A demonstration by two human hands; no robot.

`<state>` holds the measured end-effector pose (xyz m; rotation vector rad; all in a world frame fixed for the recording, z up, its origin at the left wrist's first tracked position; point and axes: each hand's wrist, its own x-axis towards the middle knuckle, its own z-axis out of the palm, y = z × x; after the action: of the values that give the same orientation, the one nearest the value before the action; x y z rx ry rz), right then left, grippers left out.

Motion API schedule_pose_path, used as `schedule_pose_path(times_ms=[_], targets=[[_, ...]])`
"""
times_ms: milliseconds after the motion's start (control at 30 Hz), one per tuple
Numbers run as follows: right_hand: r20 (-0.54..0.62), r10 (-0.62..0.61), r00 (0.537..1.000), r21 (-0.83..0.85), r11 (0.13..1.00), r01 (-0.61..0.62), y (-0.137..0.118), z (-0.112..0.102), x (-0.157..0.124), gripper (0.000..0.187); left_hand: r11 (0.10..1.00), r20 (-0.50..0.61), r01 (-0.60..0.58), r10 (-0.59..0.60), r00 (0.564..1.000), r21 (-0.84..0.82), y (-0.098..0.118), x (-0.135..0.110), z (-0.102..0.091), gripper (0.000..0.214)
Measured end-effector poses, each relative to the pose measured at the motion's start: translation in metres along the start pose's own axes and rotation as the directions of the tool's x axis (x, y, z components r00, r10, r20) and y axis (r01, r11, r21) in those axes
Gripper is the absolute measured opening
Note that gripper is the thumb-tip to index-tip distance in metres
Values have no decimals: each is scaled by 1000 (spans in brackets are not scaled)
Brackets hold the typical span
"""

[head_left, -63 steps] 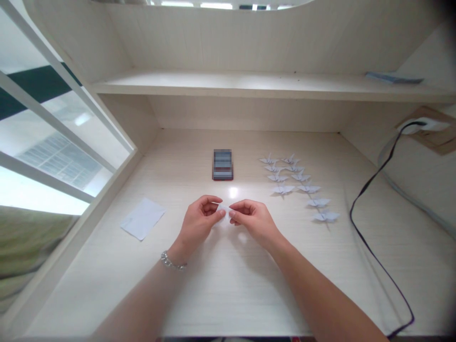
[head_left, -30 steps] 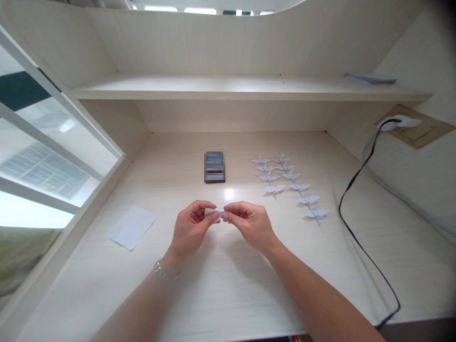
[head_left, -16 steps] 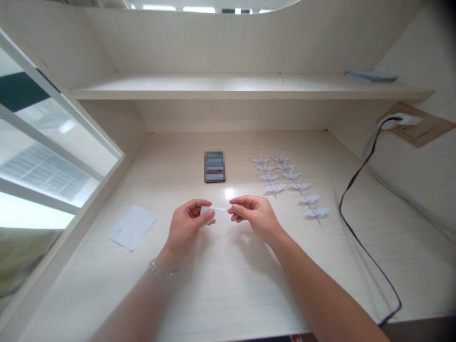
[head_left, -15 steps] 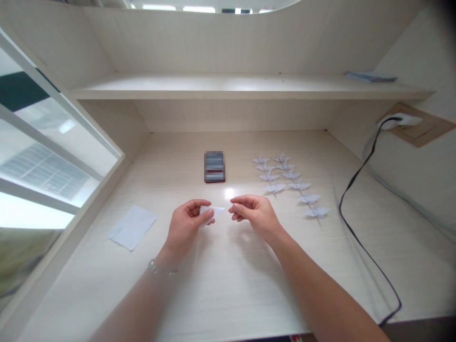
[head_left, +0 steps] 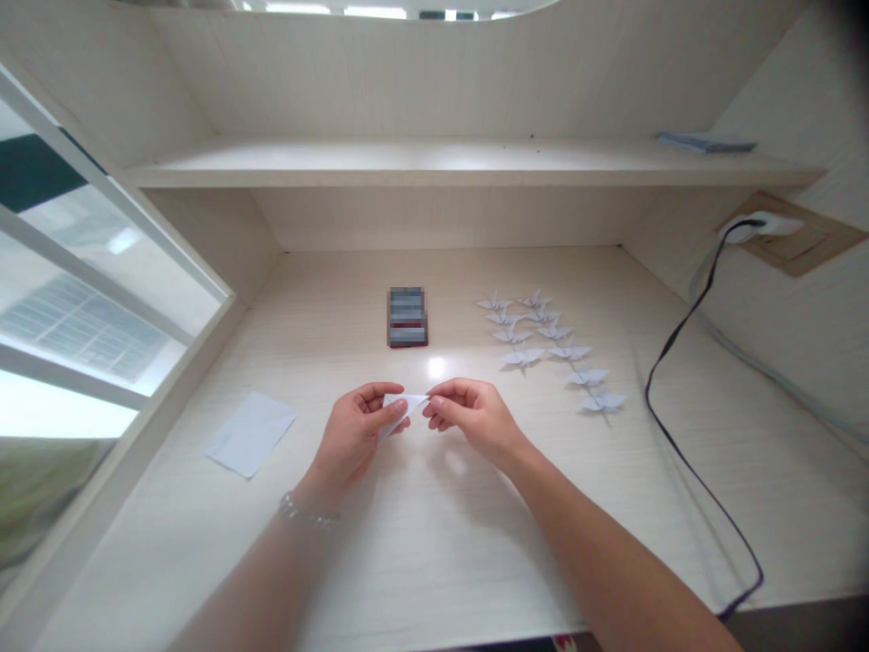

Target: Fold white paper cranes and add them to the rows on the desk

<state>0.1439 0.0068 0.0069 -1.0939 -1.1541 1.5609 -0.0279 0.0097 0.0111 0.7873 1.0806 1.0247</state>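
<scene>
Over the desk (head_left: pixel 434 561), my right hand (head_left: pixel 475 414) again pinched the paper (head_left: pixel 413 402) clamped in my left hand (head_left: pixel 349 430), seemingly steadying the folding.

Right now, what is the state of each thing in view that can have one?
Small white paper piece: folded, held.
Bare left hand: pinching that piece.
Bare right hand: at that piece's tip, grip unclear.
White rectangular paper sheet: lying flat.
Small white paper cranes: wings spread.
Dark, red-edged rectangular object: lying flat.
Thin black cable: plugged in.
Silver-coloured bracelet: worn.
</scene>
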Motion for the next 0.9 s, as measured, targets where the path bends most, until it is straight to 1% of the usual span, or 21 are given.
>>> schedule_pose_path(times_ms=[167, 333, 433, 567, 800, 900], targets=[[-43, -26, 999, -77, 997, 22, 1, 1, -1, 17, 999, 25, -26, 25, 999, 41, -1, -1, 1, 29], [-55, -35, 998, -119, 993, 28, 2, 1, -1, 15, 990, 24, -96, 94, 995, 107, -3, -1, 1, 30], [-54, -33, 998, -136, 990, 25, 2, 0, -1, 14, 984, 29, -113, 110, 993, 136, -4, 0, 1, 30], [-37, -39, 999, -162, 986, 32, 1, -2, -1, 13, 978, 43, -127, 122, 992, 164, -5, 0, 1, 32], [7, -60, 998, -261, 964, 60, -1, -6, -3, 13, 969, 47, -140, 133, 990, 206, -6, 0, 0, 31], [45, -50, 998, -249, 967, 60, -3, -7, -3, 14, 969, 44, -143, 137, 990, 202, -6, 0, 0, 31]])
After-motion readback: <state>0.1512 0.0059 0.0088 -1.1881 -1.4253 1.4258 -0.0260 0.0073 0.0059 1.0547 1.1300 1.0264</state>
